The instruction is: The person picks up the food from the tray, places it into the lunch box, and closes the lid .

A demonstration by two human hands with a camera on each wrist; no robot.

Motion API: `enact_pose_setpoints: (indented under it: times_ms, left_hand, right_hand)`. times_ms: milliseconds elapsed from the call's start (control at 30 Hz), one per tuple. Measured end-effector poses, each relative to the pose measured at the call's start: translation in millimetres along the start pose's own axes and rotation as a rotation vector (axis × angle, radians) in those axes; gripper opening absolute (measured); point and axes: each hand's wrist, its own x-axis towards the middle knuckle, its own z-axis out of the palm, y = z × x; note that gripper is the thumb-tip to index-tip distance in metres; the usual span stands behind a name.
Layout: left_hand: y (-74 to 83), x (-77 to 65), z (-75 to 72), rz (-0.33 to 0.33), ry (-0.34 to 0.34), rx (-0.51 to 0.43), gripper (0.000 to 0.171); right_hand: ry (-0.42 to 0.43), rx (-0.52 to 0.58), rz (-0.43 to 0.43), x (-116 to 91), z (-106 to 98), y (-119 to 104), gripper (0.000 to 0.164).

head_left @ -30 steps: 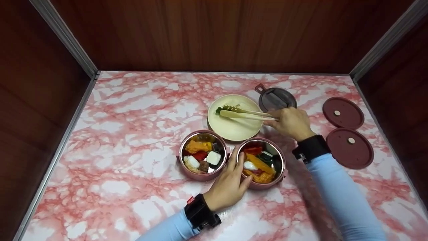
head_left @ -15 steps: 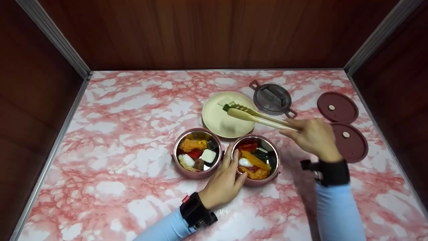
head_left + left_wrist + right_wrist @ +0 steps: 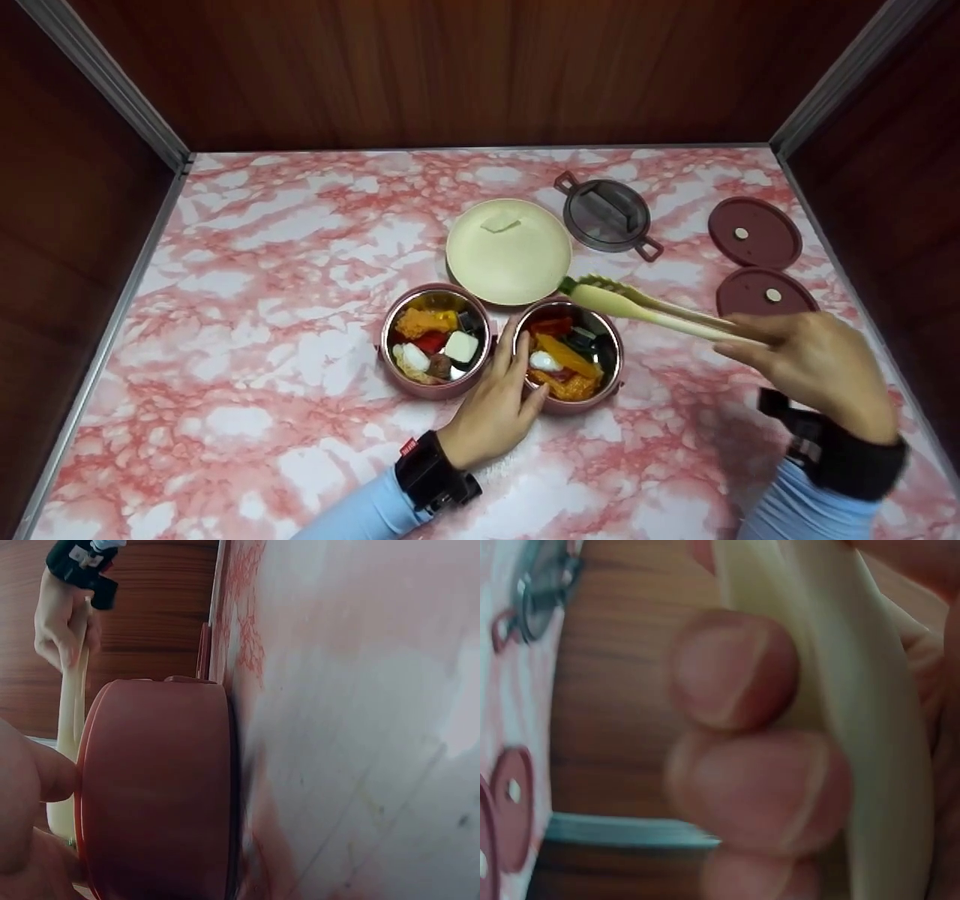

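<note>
My right hand [image 3: 817, 367] grips the pale yellow tongs [image 3: 664, 315], fingers curled round the handles in the right wrist view. At the tongs' tips is a small dark green piece [image 3: 567, 285], over the far rim of the right lunch container [image 3: 566, 409]. My left hand [image 3: 491, 412] rests at that pink container's near left rim with fairly straight, spread fingers; the left wrist view shows the fingertips right at the rim. Inside lie orange, red, white and dark green food pieces. A second pink container [image 3: 424, 388] with mixed food stands just left of it.
Behind the containers sits a cream plate [image 3: 510, 262] bearing a pale, thin piece [image 3: 501, 222]. A dark round lid with two handles [image 3: 607, 214] lies at its right. Two maroon lids [image 3: 754, 232] lie farther right. Wooden panels [image 3: 480, 75] enclose the table.
My right hand has moved right and nearer, carrying the tongs and green piece from the plate to the right container's far rim. My left hand stays at the rim; the view shifts slightly.
</note>
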Motion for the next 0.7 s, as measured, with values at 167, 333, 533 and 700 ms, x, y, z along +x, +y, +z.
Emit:
enact_pose_setpoints:
  times_ms: [167,333,533,700]
  left_hand:
    - [0.7,-0.9,-0.6,0.004,0.007,0.001,0.077]
    - [0.3,-0.4,-0.4,0.010,0.012,0.006,0.077]
    - [-0.5,0.5,0.8,0.020,0.014,0.013,0.076]
    - [-0.9,1.0,1.1,0.021,0.016,0.015,0.076]
  right_hand:
    - [-0.085,0.014,0.023,-9,-11,6,0.037]
    - [-0.147,0.030,0.032,-7,-9,1,0.036]
    - [-0.242,0.054,0.075,-7,-9,-10,0.043]
    - [-0.325,0.084,0.081,-7,-9,-17,0.042]
